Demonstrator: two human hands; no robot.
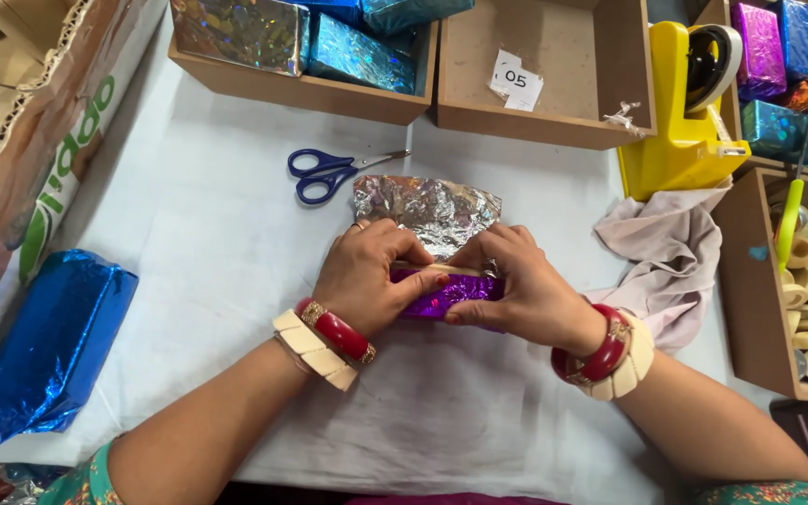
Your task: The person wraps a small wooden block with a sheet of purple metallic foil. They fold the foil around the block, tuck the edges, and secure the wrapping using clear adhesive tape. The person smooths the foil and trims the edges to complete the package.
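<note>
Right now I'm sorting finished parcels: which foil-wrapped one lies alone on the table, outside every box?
The long blue foil parcel at the table's left edge, beside the cardboard carton. The other finished ones sit in wooden boxes along the top.

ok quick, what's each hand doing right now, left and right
Left hand: closed on the small purple foil-wrapped box, thumb pressing the shiny wrap down.
Right hand: closed on the same box from the other end.

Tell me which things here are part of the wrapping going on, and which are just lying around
In use: left hand, right hand, purple foil parcel.

Lying about: blue scissors, yellow tape dispenser, blue wrapped packet, grey cloth.
</note>
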